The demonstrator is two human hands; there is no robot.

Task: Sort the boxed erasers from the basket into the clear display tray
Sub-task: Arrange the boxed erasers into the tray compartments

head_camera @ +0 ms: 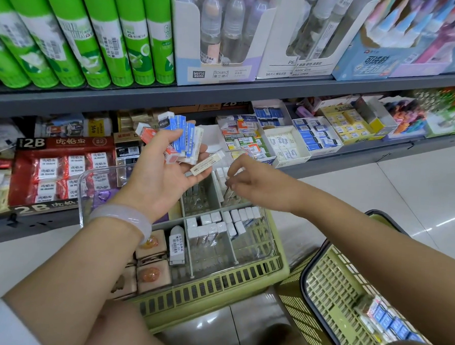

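Note:
My left hand (166,166) is raised palm up and holds a bunch of boxed erasers (182,141), blue, orange and white ones, fanned between fingers and thumb. A beige eraser (204,165) lies on its fingertips. My right hand (249,180) reaches down into a far compartment of the clear display tray (266,249), its fingertips pinching a white boxed eraser (229,191) among others standing there. The tray has dividers and holds rows of white erasers (218,224). The tray sits on a green basket (214,293). A second green basket (341,297) at lower right holds several blue boxed erasers (387,320).
A grey shelf (225,93) runs across the back, with green glue sticks (83,33) above it and eraser boxes (315,134) below. A red 2B eraser display (58,168) stands at left. Tan boxes with orange domes (151,263) lie left of the tray. White floor tiles lie to the right.

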